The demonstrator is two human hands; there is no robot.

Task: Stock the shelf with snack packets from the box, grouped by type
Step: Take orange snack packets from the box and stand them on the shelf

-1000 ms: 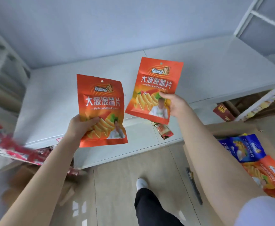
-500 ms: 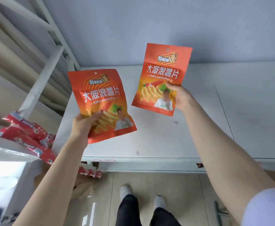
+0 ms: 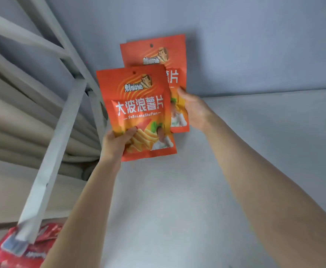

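I hold two identical orange chip packets upright over the white shelf board point(image 3: 197, 190), near its back left corner. My left hand point(image 3: 115, 144) grips the lower left corner of the front orange packet point(image 3: 137, 105). My right hand point(image 3: 193, 111) grips the right edge of the rear orange packet point(image 3: 158, 53), which stands close to the grey back wall and is half hidden behind the front one. The packets overlap. The box is out of view.
A white shelf upright and crossbars point(image 3: 57, 136) run along the left. Red snack packets point(image 3: 28, 246) lie on a lower level at the bottom left. Beige curtain folds point(image 3: 13, 122) hang behind the frame. The shelf board stretches to the right.
Both hands moved forward and up toward the back wall. The two packets, side by side before, now overlap, the right one behind the left one. The floor and my feet left the view.
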